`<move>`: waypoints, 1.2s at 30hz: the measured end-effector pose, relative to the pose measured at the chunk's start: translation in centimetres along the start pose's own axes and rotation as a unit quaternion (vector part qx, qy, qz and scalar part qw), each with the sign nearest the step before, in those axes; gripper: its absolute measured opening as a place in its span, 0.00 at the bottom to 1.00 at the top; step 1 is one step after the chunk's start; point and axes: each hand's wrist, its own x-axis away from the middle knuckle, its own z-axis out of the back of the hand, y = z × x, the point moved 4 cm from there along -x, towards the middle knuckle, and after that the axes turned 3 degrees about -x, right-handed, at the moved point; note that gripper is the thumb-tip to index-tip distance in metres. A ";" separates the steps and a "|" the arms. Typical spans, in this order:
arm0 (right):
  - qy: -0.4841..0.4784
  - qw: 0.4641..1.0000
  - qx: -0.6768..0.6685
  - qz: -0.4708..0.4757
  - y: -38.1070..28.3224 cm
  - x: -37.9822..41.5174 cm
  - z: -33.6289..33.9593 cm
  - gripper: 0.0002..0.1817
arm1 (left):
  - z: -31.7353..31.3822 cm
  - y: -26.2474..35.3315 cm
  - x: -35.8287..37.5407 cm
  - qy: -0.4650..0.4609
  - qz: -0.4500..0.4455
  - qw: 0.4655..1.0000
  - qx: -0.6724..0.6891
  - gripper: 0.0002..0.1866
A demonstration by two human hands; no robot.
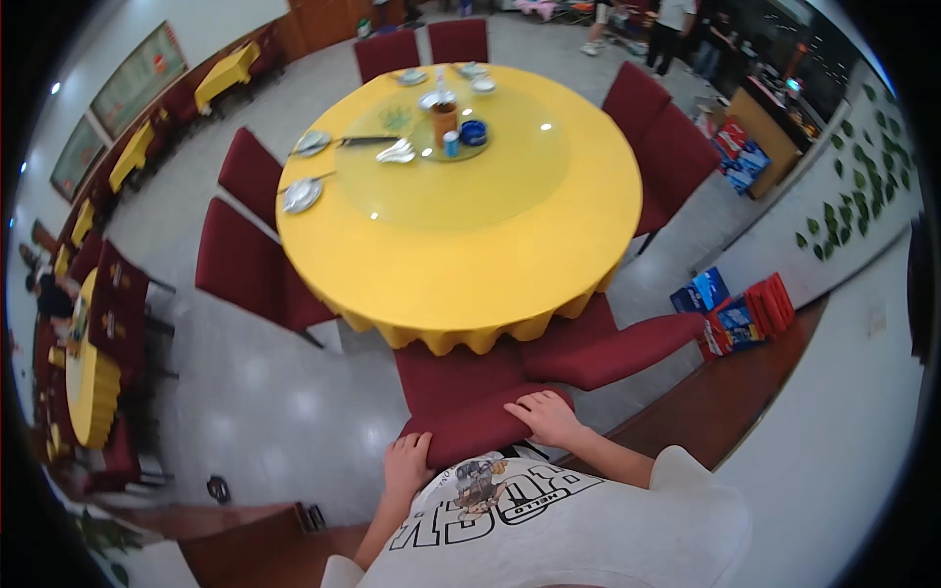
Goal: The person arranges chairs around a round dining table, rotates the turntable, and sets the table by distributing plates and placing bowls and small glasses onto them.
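Directly in front of me is a dark red upholstered chair [470, 425], its seat partly under the overhang of a yellow tablecloth. My left hand [407, 461] grips the left end of its backrest, fingers curled over the top edge. Near the right end, my right hand [545, 416] holds the same backrest, fingers bent over it. Beyond the chair stands a large round table [461, 284] with a glass turntable [520, 186]. A second red chair [622, 351] adjoins on the right.
On the table are stacked dishes [303, 194], folded white napkins [397, 151], a brown holder [444, 122] and a blue bowl [473, 132]. More red chairs [257, 257] surround it. Red and blue packages [750, 316] sit on the floor at right. People [674, 29] stand in the background.
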 end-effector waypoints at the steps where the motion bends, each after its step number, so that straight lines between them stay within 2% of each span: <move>1: 0.001 1.000 -0.006 -0.015 -0.1 -0.1 0.6 0.42 | 0.3 0.0 0.0 -0.013 -0.010 1.000 0.005 0.31; 3: 0.003 0.999 -0.011 -0.037 -1.0 -0.3 1.1 0.44 | 0.2 -0.1 0.6 -0.021 0.000 1.000 0.012 0.33; 7: 0.041 0.998 -0.050 0.000 -5.3 -2.8 0.5 0.43 | 0.7 -0.4 -0.2 -0.051 -0.019 0.998 0.020 0.38; 9: 0.040 0.997 -0.070 0.013 -8.2 -5.1 -0.1 0.43 | 0.7 -0.9 0.1 -0.040 -0.082 0.995 0.040 0.38; 12: 0.029 0.994 -0.081 0.067 -12.8 -8.4 -1.5 0.40 | 1.7 -3.5 0.9 -0.029 -0.110 0.991 0.074 0.40; 15: 0.005 0.996 -0.064 0.054 -16.4 -11.4 -2.7 0.40 | 0.6 -8.7 3.1 -0.069 -0.074 0.990 0.102 0.35; 17: -0.052 0.997 -0.048 0.018 -19.3 -13.5 -3.8 0.41 | 0.6 -13.6 5.8 -0.110 -0.060 0.985 0.120 0.32; 18: -0.005 0.999 -0.036 0.019 -20.7 -14.4 -4.3 0.35 | 0.7 -16.6 6.6 -0.139 -0.043 0.980 0.135 0.29; 19: -0.009 0.999 -0.032 0.022 -22.3 -15.6 -5.4 0.35 | 1.0 -19.6 7.6 -0.135 -0.040 0.980 0.140 0.29; 21: -0.016 0.999 -0.044 -0.011 -24.8 -17.1 -7.1 0.29 | 1.5 -25.7 10.8 -0.100 0.032 0.982 0.157 0.25; 22: 0.014 0.999 -0.047 -0.009 -25.9 -17.8 -7.3 0.23 | 1.7 -28.9 12.4 -0.116 0.066 0.983 0.126 0.25; 23: 0.015 0.999 -0.043 -0.003 -26.9 -18.4 -7.9 0.23 | 2.1 -32.1 14.2 -0.134 0.101 0.982 0.087 0.24; 24: 0.006 0.997 -0.066 -0.038 -27.3 -18.9 -8.7 0.21 | 3.0 -34.7 15.5 -0.129 0.104 0.983 0.082 0.24; 26: -0.014 0.993 -0.092 -0.072 -27.9 -20.3 -9.2 0.15 | 4.6 -40.1 17.8 -0.120 0.183 0.974 0.055 0.25; 28: -0.022 0.990 -0.106 -0.085 -28.8 -22.2 -9.7 0.14 | 5.7 -44.5 18.2 -0.125 0.197 0.971 0.044 0.25; 30: -0.026 0.989 -0.111 -0.097 -30.0 -23.7 -10.1 0.14 | 6.0 -46.6 17.5 -0.135 0.208 0.968 0.043 0.24; 32: 0.009 0.985 -0.150 -0.080 -31.4 -26.7 -9.8 0.13 | 7.4 -48.7 14.9 -0.096 0.170 0.980 0.048 0.23; 34: -0.001 0.984 -0.162 -0.078 -32.7 -29.9 -10.1 0.12 | 9.5 -48.5 11.6 -0.019 0.133 0.988 0.071 0.21; 36: -0.008 0.981 -0.183 -0.068 -33.8 -33.8 -10.8 0.10 | 9.6 -48.3 8.5 0.015 0.124 0.982 0.139 0.15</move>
